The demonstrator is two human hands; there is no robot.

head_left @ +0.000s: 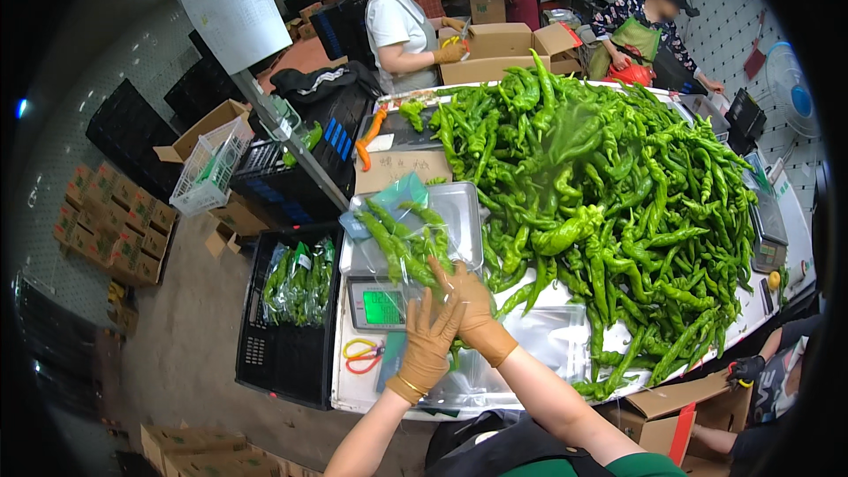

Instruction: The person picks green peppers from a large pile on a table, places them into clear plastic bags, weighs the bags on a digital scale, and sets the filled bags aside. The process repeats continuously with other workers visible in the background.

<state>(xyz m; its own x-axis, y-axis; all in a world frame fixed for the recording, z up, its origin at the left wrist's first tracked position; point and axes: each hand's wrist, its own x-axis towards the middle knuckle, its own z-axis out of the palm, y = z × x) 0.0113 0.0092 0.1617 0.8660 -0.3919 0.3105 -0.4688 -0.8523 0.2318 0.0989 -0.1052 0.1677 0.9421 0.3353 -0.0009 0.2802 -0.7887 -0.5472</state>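
Note:
A clear plastic bag of long green peppers (391,240) lies on the steel pan of a digital scale (455,203). My right hand (468,302), in a tan glove, is closed on the near end of this bag; some of its fingers are hidden. My left hand (429,344), gloved alike, is open with fingers spread against the bag's near end, beside the right hand. Under and beside my wrists lie clear plastic bags (543,344). Scissors with red and yellow handles (363,355) rest left of my left hand, near the scale's lit display (382,306).
A large heap of green peppers (609,203) covers the table's middle and right. At the left, a black crate (287,362) holds bagged peppers (300,283). A metal post (291,141) rises at the table's left edge. Co-workers stand behind the table and at the lower right, near cardboard boxes (658,428).

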